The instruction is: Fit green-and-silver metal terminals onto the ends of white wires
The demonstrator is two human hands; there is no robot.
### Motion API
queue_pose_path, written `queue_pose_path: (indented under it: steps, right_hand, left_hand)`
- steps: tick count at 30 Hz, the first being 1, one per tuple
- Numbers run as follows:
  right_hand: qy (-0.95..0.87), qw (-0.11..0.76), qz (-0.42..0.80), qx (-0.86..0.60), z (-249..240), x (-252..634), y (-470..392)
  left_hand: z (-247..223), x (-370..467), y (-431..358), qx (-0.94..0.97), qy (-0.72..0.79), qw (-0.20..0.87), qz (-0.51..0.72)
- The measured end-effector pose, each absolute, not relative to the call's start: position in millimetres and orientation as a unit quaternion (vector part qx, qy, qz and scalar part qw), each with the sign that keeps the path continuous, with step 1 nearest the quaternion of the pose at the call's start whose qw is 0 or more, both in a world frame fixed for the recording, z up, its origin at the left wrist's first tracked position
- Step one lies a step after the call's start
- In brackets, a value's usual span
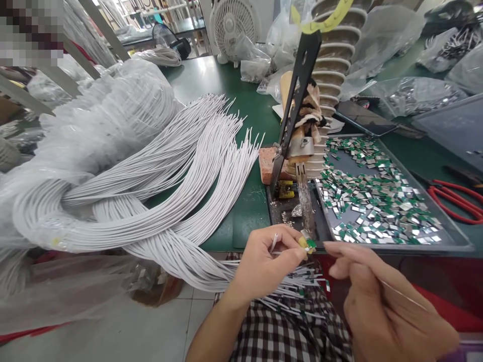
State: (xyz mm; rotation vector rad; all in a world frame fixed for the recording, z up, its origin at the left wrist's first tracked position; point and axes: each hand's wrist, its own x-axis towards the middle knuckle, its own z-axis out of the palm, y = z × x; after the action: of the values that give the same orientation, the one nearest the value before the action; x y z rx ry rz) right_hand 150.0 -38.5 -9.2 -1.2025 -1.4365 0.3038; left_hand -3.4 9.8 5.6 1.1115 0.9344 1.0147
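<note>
Near the table's front edge, my left hand (pixel 269 259) pinches a small green circuit board (pixel 310 243) at its fingertips. A short white cable end (pixel 274 241) pokes out between its fingers. Just to the right, my right hand (pixel 381 296) has its thumb and fingers brought together around a thin strand that runs back along the hand. Above the held board stands the soldering iron (pixel 306 206), its tip close to it. White cables (pixel 211 201) lie in bundles at the left, and some with green boards on their ends hang over the checkered apron (pixel 264 332).
A tray (pixel 458 236) of small green and silver boards lies right of the iron. Red-handled pliers (pixel 453 196) are at the far right. A brick (pixel 266 163), a ribbed hose (pixel 332 65), a fan (pixel 234 27) and plastic bags stand or lie further back.
</note>
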Motion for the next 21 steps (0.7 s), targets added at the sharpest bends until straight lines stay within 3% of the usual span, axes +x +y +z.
queue_pose_path:
  steps: [6,11,18,21]
  right_hand:
    - [-0.732,0.463,0.086,-0.492,-0.8,155.8,-44.8]
    - [-0.725,0.469,0.151,-0.481,3.4,156.6,-44.6]
    - [-0.692,0.486,0.263,-0.464,2.2,164.3,-43.7]
    - [-0.676,0.485,0.317,-0.455,6.4,162.7,-40.5]
  left_hand:
    - [1.8,1.9,-11.9,0.689,0.393,0.501,0.344]
    - [5.8,-7.6,-23.4,0.755,0.384,0.446,0.287]
    - [-5.6,-13.7,-22.9,0.68,0.388,0.453,0.426]
    - [-8.3,-11.0,-20.0,0.672,0.389,0.461,0.431]
